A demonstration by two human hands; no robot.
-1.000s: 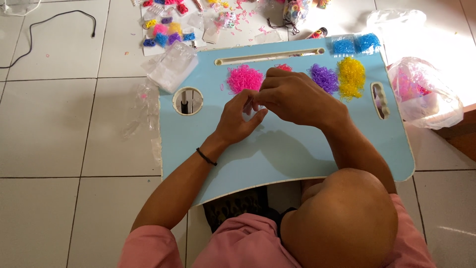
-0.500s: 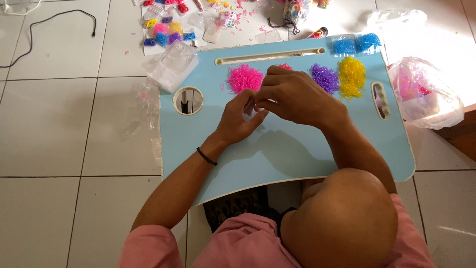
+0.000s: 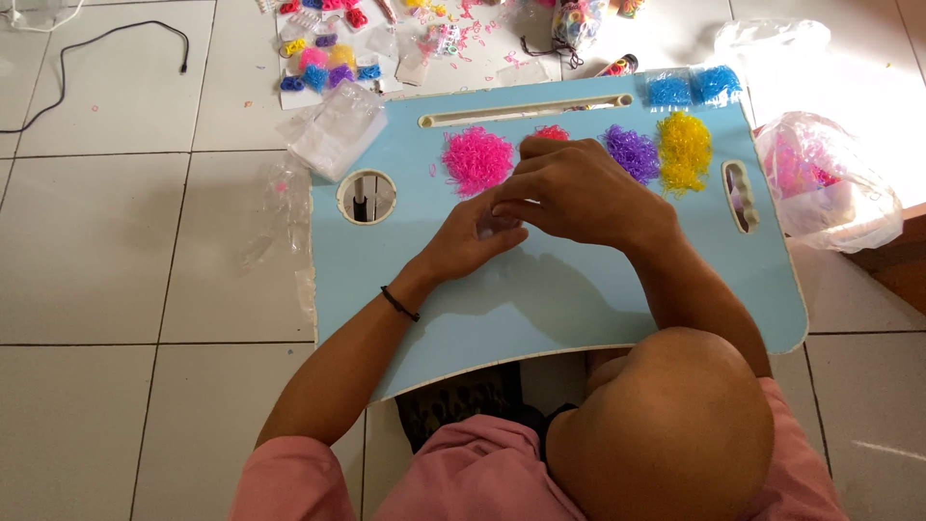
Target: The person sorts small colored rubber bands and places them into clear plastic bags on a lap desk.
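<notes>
The light-blue tabletop (image 3: 579,299) fills the middle of the view, its long axis running from 9 to 3 o'clock, with one slot along the far edge, one round hole at the left and one oval cut-out at the right. Both hands meet over its middle. The left hand (image 3: 473,241) comes in from 7 o'clock, and the right hand (image 3: 579,188) from 4 o'clock, lying over the left fingertips. Their fingers are curled narrow and pinched together; whatever they pinch is too small to make out.

Loose little bands lie in a row just beyond the hands, toward 12 o'clock. There are four loose heaps: a pink heap (image 3: 477,159) at 11 o'clock, nearest the left hand; a small red heap (image 3: 552,133), touching the right knuckles; a purple heap (image 3: 632,152) and a yellow heap (image 3: 683,150) toward 1 o'clock. Two packets of blue bands (image 3: 690,89) sit at the far right corner.
</notes>
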